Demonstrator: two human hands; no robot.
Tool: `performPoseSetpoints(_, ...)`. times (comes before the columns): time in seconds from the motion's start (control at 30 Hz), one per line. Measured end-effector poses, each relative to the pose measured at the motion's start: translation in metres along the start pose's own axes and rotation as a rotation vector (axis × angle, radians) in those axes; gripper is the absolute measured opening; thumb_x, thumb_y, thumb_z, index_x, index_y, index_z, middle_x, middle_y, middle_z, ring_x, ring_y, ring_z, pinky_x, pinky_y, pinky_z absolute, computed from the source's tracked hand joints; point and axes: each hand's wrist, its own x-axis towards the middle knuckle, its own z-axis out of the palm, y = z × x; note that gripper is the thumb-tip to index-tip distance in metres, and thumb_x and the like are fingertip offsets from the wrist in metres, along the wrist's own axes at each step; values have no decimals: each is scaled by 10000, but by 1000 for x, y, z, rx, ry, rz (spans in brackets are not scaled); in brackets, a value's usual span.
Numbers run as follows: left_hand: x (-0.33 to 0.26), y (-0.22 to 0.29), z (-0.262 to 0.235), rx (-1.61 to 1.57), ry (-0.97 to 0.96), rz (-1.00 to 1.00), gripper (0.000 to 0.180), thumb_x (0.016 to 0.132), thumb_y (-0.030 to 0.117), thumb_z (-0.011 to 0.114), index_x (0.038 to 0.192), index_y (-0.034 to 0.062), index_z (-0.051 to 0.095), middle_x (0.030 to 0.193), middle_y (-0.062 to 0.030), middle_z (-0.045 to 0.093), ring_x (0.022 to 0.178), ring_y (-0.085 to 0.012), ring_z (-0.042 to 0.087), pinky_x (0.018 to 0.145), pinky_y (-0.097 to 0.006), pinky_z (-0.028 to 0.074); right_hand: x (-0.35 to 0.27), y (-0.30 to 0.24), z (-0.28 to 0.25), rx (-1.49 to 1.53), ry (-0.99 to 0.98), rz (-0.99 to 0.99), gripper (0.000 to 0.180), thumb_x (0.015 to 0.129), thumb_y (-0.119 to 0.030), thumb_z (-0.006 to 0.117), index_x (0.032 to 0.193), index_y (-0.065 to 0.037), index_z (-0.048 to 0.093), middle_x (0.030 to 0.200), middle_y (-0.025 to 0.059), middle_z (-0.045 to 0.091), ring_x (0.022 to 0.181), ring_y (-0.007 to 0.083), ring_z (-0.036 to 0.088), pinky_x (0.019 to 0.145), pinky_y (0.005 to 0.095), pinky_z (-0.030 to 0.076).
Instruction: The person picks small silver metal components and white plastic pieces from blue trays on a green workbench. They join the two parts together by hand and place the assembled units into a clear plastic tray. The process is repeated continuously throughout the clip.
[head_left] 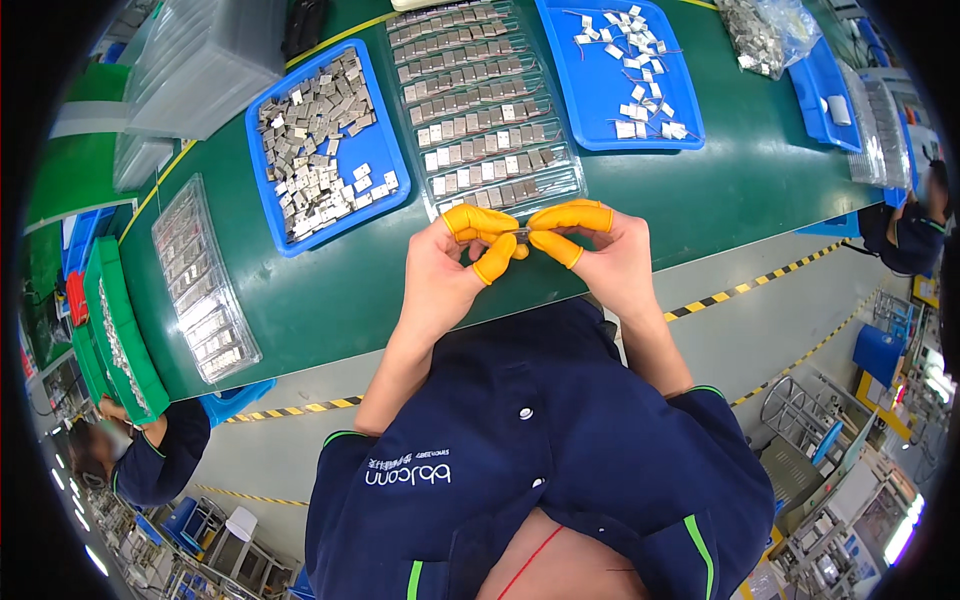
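My left hand [440, 275] and my right hand [615, 255] meet at the table's near edge, both wearing yellow finger cots on several fingers. Pinched between their fingertips is a small metal connector [521, 234], mostly covered by the fingers. Just beyond the hands lies a clear plastic blister tray [567, 190] with rows of flat metal connectors. To its left, a blue tray [402, 165] holds a loose heap of small metal connector shells. On its right stands another blue tray [600, 110] with scattered white pieces, some trailing thin wires.
On the green table [690, 205], a second filled blister tray [200, 280] lies at left, near stacked clear trays [205, 65] and a green bin [118, 330]. Bagged parts [755, 40] and a blue bin [820, 105] stand far right. Co-workers sit at both sides.
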Motion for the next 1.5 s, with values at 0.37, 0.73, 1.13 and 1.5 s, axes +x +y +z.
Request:
performPoseSetpoints(0.37, -1, 4, 1, 68, 18, -22, 209, 801, -37, 627, 1006, -51, 588, 936, -94, 629, 801, -151, 626, 727, -251, 497, -3, 0, -3, 55, -2, -3, 177, 745, 19, 675, 923, 12, 674, 905, 63, 664, 821, 124, 621, 770, 252, 493)
performPoseSetpoints(0.73, 0, -3, -2, -156, -24, -101, 237, 788, -12, 648, 1019, -57, 621, 905, -98, 658, 751, -135, 622, 720, -248, 498, 3, 9, -9, 445, -201, 228, 289, 710, 28, 714, 983, 55, 621, 891, 92, 646, 794, 136, 624, 706, 246, 517)
performPoseSetpoints(1.13, -6, -11, -9, -383, -71, -203, 197, 807, 4, 633, 996, -47, 633, 884, -97, 664, 724, -129, 613, 704, -247, 495, -6, 13, 12, 426, -114, 128, 197, 715, 52, 702, 901, 51, 639, 896, 94, 648, 850, 153, 623, 782, 275, 507)
performPoseSetpoints(1.5, -6, -4, 16, -310, 190, -144, 222, 816, 18, 637, 1025, -51, 618, 904, -100, 662, 730, -131, 619, 673, -221, 479, -3, 15, 11, 307, 31, 142, 175, 746, 5, 687, 917, 29, 659, 910, 89, 654, 873, 149, 615, 803, 259, 488)
